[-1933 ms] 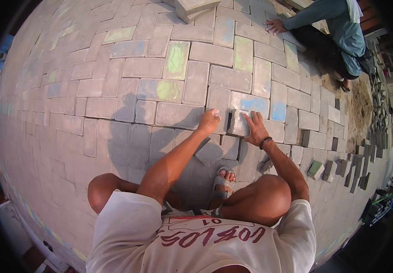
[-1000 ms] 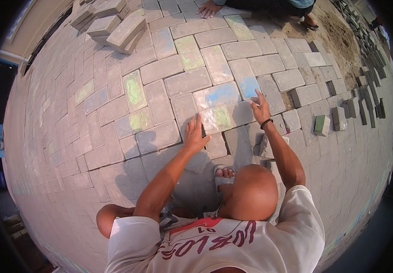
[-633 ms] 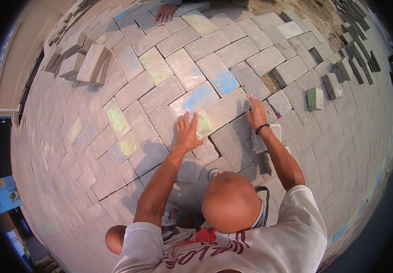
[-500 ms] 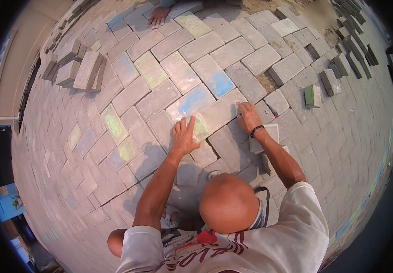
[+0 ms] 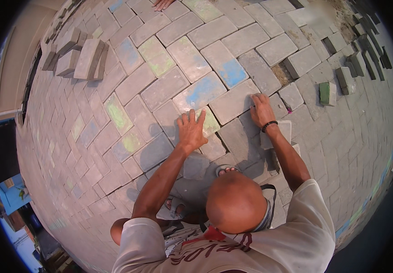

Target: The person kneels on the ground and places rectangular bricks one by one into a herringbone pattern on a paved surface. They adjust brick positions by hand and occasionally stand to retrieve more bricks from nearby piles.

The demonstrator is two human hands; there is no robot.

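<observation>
Spread fingers of my left hand [image 5: 192,130] rest at the left side of a green-marked paving block [image 5: 211,122]. To its upper right lies a plain grey paving block [image 5: 231,102], with a dark joint between the two. My right hand [image 5: 262,113], a dark beaded bracelet at its wrist, has its bent fingers pressed together at that plain block's right end; the fingertips are partly hidden. A blue-smeared paving block [image 5: 205,93] lies just above my left hand. Below the green-marked block, a dark gap [image 5: 223,141] runs between neighbouring blocks.
Loose blocks stand stacked [image 5: 83,57] at the upper left. More loose blocks [image 5: 370,48] and a green-sided block [image 5: 327,93] lie at the right. An open sandy slot [image 5: 281,74] breaks the paving. Another person's hand [image 5: 163,3] touches the far blocks.
My left hand has loosened, its fingers now spread wider. My right hand stays at the plain block's end. The view has shifted, moving the paving upward; the other person's hand is now mostly out of frame.
</observation>
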